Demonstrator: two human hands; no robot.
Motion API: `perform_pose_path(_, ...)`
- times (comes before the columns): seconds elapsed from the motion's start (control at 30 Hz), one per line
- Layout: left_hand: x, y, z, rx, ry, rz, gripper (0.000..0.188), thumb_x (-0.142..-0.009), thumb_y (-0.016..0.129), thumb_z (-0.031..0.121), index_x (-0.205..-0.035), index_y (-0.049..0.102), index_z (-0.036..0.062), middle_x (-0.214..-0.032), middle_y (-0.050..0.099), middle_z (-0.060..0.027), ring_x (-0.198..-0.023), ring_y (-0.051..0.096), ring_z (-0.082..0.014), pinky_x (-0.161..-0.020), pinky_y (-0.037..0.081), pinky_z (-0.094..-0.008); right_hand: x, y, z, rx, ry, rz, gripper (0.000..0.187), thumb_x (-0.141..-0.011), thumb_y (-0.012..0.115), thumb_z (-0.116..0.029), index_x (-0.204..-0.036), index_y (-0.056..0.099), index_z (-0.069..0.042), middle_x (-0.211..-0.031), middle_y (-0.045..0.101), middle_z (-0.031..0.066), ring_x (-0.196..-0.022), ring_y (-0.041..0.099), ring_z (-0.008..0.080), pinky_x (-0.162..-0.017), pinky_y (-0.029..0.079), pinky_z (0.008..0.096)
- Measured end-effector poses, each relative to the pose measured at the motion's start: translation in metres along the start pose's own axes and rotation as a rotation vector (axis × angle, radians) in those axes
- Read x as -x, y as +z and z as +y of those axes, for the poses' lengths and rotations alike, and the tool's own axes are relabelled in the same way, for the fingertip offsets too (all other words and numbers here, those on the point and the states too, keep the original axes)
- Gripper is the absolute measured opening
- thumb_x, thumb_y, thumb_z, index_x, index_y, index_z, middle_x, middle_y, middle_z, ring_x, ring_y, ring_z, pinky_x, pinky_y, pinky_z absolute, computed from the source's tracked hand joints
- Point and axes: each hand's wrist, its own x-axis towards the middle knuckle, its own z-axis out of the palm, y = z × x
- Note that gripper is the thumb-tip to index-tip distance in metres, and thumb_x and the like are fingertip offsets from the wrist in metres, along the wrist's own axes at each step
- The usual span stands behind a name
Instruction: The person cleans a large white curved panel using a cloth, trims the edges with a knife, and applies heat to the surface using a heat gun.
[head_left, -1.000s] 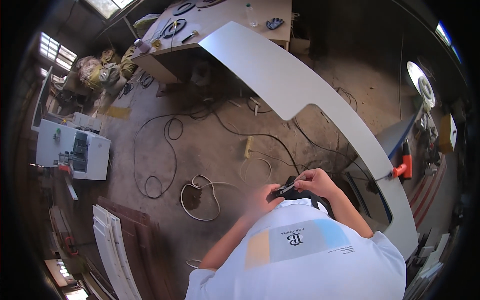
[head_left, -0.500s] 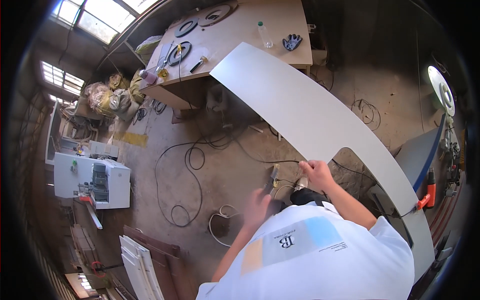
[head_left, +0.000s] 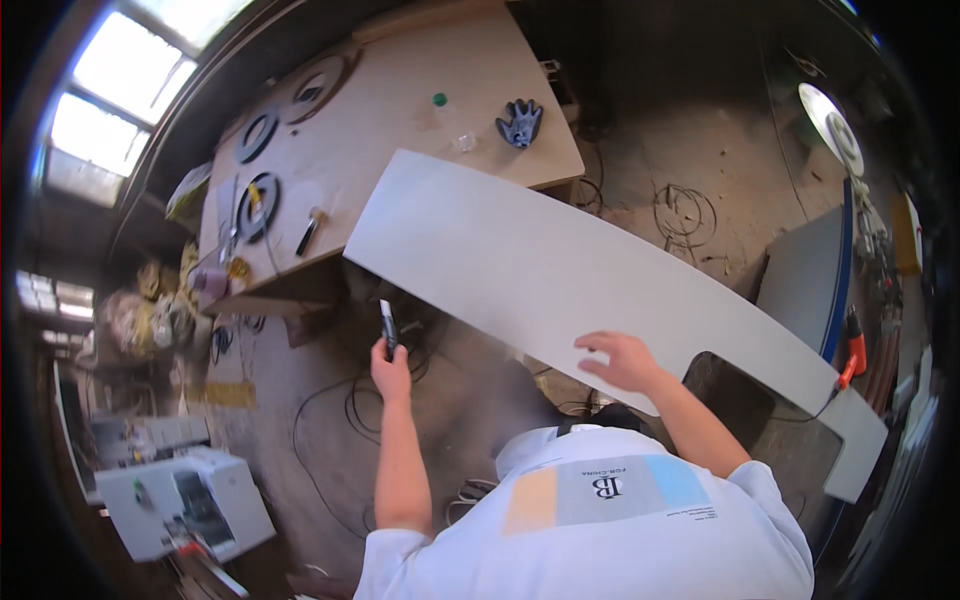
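A long, curved white panel [head_left: 520, 245] with a cut-out reaches from the bench corner across to my right side. My left hand [head_left: 392, 372] is raised beside the panel's near left edge, closed round a slim black-handled tool [head_left: 388, 322] with a pale flat tip pointing up. The tool's exact kind is too small to make out. Over the near edge of the panel, left of the cut-out, hovers my right hand [head_left: 622, 364]. Its fingers are apart and hold nothing; whether they touch the surface I cannot tell.
On the wooden workbench [head_left: 370, 110] are a grey glove [head_left: 520, 123], a clear bottle [head_left: 455, 125], rings of edging [head_left: 258, 205] and a black-handled brush [head_left: 311, 230]. An orange heat gun [head_left: 853, 350] stands at right. Cables [head_left: 310, 430] loop over the floor; a white machine [head_left: 185, 505] is lower left.
My left hand has swung up and forward with the tool, toward the bench. My right hand has let go of the cable and opened over the panel. The view has turned.
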Motion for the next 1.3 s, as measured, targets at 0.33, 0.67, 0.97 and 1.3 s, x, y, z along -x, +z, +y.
perform_pose_path(0.33, -0.373, 0.043, 0.026, -0.733, 0.297, 0.132, 0.053, -0.095, 0.071, 0.027, -0.142, 0.06, 0.0067, -0.138, 0.065, -0.0159, -0.123, 0.06, -0.0402, -0.105, 0.048, -0.0491, -0.26, -0.048, 0.024, -0.282, 0.516, 0.512, 0.037, -0.098, 0.069, -0.036, -0.121, 0.075, -0.008, -0.11, 0.078, 0.0128, -0.099, 0.073, 0.0253, -0.089, 0.056, 0.0362)
perform_pose_path(0.67, -0.318, 0.263, 0.202, 0.281, 0.559, -0.422, 0.075, -0.084, 0.088, 0.022, -0.147, 0.051, 0.0058, -0.141, 0.063, -0.0112, -0.128, 0.061, -0.0273, -0.105, 0.049, -0.0406, -0.48, -0.071, 0.117, 0.309, 0.728, 0.96, 0.05, -0.09, 0.074, -0.043, -0.123, 0.075, -0.006, -0.115, 0.075, 0.0188, -0.115, 0.069, 0.034, -0.1, 0.052, 0.044)
perform_pose_path(0.97, -0.337, 0.309, 0.284, 0.15, 0.826, -0.552, 0.072, -0.074, 0.09, 0.025, -0.139, 0.059, 0.0153, -0.117, 0.065, -0.0099, -0.116, 0.063, -0.0295, -0.098, 0.051, -0.0446, -0.432, -0.084, 0.101, -0.815, 0.469, 0.845, 0.034, -0.098, 0.073, -0.023, -0.121, 0.066, 0.001, -0.112, 0.07, 0.0087, -0.094, 0.069, 0.0185, -0.087, 0.056, 0.0311)
perform_pose_path(1.3, -0.279, 0.281, 0.419, -0.795, 1.635, -0.313, 0.042, -0.085, 0.072, 0.016, -0.127, 0.066, 0.0213, -0.113, 0.067, 0.0002, -0.111, 0.064, -0.0204, -0.091, 0.048, -0.0418, -0.37, -0.114, 0.063, -1.23, 0.219, 0.923, 0.02, -0.106, 0.062, -0.019, -0.122, 0.057, -0.008, -0.108, 0.067, 0.0019, -0.097, 0.068, 0.0127, -0.087, 0.057, 0.0325)
